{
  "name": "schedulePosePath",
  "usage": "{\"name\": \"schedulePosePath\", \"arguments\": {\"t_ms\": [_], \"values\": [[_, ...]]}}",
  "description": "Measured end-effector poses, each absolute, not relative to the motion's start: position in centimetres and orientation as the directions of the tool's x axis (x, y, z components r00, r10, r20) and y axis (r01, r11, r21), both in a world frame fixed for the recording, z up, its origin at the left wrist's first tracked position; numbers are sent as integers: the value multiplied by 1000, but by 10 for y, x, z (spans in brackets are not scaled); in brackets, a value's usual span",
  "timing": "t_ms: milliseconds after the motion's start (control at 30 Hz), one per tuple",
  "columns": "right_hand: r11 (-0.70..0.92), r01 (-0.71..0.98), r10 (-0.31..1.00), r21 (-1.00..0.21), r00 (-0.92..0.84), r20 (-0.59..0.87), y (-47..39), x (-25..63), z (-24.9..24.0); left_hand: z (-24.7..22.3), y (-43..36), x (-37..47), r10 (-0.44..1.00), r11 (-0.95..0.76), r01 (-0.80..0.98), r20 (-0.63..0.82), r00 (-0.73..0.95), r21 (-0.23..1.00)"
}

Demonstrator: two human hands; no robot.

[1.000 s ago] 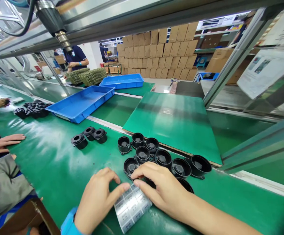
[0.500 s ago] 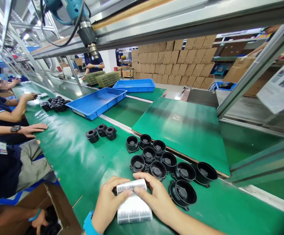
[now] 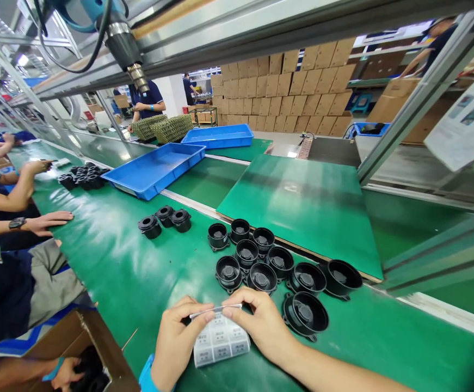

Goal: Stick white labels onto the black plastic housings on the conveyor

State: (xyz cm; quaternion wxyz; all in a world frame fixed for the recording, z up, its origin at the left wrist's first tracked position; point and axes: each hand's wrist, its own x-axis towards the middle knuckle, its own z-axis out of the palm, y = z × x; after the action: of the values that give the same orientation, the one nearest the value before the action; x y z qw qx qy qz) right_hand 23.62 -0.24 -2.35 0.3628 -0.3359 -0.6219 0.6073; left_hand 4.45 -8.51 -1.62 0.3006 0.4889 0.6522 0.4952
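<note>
Both my hands pinch the far edge of a white sheet of printed labels (image 3: 220,338), which hangs toward me above the green bench mat (image 3: 147,288). My left hand (image 3: 176,337), with a blue band at the wrist, grips the sheet's left corner between thumb and fingers. At its right corner my right hand (image 3: 261,321) does the same. Rows of small printed squares face up on the sheet. Just beyond and to the right of my hands stand several round black plastic housings (image 3: 262,276), open side up. The nearest housing (image 3: 305,313) is right of my right hand.
Three smaller black parts (image 3: 164,216) sit farther left, before a blue tray (image 3: 155,169). A green board (image 3: 302,207) lies behind the housings. A drill (image 3: 126,49) hangs overhead. Co-workers sit at left; one hand (image 3: 67,373) reaches into a cardboard box (image 3: 93,332).
The label sheet's far edge has been folded or tilted up between my fingers, and its printed squares now show more clearly. My view has shifted slightly.
</note>
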Motion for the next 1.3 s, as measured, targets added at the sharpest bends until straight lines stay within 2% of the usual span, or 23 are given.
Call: {"name": "schedulePosePath", "arguments": {"t_ms": [400,567,700,800,1033,1200,1300], "values": [[50,-82,875,-995,-476,83,-6,234,-23,-12,-88,47,931,-24,346,147,-335,938],[236,-86,876,-968,-413,250,-9,239,-17,-14,-87,46,928,-6,335,130,-348,942],[481,-69,798,-874,-379,469,-12,245,-17,-14,-86,46,925,24,329,104,-365,944],[611,-51,721,-790,-376,582,-10,243,-15,-17,-86,46,922,34,328,96,-375,944],[745,57,617,-665,-436,655,-4,225,-8,-23,-87,47,930,19,328,104,-352,944],[864,46,472,-501,-417,777,-2,225,-7,-26,-88,47,925,49,324,80,-372,945],[888,49,434,-458,-423,796,0,224,0,-28,-87,48,917,66,315,67,-392,947]]}}
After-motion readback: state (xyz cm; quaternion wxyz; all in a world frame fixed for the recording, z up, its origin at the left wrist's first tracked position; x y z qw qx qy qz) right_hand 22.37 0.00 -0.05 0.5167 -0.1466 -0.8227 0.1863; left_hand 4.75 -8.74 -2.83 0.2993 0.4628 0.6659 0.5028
